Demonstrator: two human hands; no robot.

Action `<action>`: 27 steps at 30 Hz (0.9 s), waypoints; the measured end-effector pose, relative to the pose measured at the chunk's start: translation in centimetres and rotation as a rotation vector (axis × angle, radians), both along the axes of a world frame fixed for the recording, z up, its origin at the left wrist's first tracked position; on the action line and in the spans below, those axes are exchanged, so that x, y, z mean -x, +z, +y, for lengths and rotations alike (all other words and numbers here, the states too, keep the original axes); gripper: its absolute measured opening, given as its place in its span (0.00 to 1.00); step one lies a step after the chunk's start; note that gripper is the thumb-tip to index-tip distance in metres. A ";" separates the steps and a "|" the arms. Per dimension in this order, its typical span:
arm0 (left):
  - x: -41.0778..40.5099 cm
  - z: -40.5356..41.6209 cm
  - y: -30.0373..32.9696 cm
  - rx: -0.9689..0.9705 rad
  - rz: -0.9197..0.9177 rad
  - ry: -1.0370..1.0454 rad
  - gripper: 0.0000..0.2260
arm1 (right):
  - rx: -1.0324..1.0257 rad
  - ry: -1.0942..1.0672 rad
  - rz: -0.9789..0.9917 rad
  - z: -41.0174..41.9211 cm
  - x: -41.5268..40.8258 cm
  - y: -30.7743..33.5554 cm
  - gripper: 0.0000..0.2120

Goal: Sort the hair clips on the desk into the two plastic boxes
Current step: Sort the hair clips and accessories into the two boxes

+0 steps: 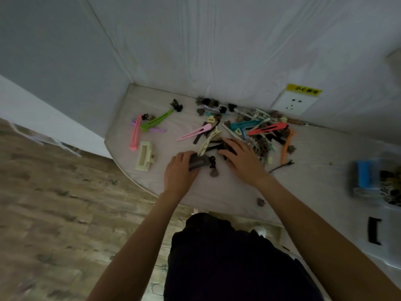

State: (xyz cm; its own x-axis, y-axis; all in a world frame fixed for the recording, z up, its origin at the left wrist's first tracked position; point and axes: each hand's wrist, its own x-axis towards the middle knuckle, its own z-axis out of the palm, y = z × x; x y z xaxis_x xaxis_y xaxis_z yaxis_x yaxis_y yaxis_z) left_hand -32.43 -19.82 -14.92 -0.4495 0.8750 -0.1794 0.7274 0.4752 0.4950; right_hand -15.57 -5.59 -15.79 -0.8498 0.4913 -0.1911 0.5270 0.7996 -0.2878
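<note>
Many hair clips lie scattered on the pale desk (217, 192), thickest in a pile (256, 131) near the wall. My left hand (178, 172) is shut on a dark grey rectangular claw clip (198, 162). My right hand (240, 159) rests palm down with spread fingers on the near edge of the pile; whether it holds a clip is hidden. A cream claw clip (144, 156), a pink clip (135, 133) and a green clip (157, 120) lie to the left. At the far right stands a clear plastic box (377, 183) with a blue clip and small dark clips inside.
A wall socket (293, 103) with a yellow label sits behind the pile. The desk's rounded edge runs close to my body, with wooden floor (54, 213) on the left. Small stray clips (261, 202) lie near the front edge. A black clip (374, 230) lies at the right.
</note>
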 end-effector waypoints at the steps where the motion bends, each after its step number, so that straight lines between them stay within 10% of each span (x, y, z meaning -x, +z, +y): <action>1: 0.2 0.4 0.0 -0.005 0.005 -0.025 0.18 | 0.036 -0.034 0.006 0.4 0.1 0.2 0.17; 7: 1.9 0.5 -0.4 -0.040 -0.018 -0.031 0.18 | 0.021 -0.232 0.234 2.6 4.4 3.3 0.11; 12: 2.4 0.8 -0.4 -0.065 -0.075 0.056 0.16 | 0.012 -0.632 -0.096 5.6 5.7 3.0 0.24; 16: 2.3 1.8 0.0 -0.089 -0.095 0.043 0.17 | 0.032 -0.804 0.058 5.2 0.6 3.5 0.19; 27: 2.0 3.7 0.3 -0.025 -0.148 -0.009 0.20 | 0.112 -0.469 -0.046 2.7 -0.4 2.7 0.19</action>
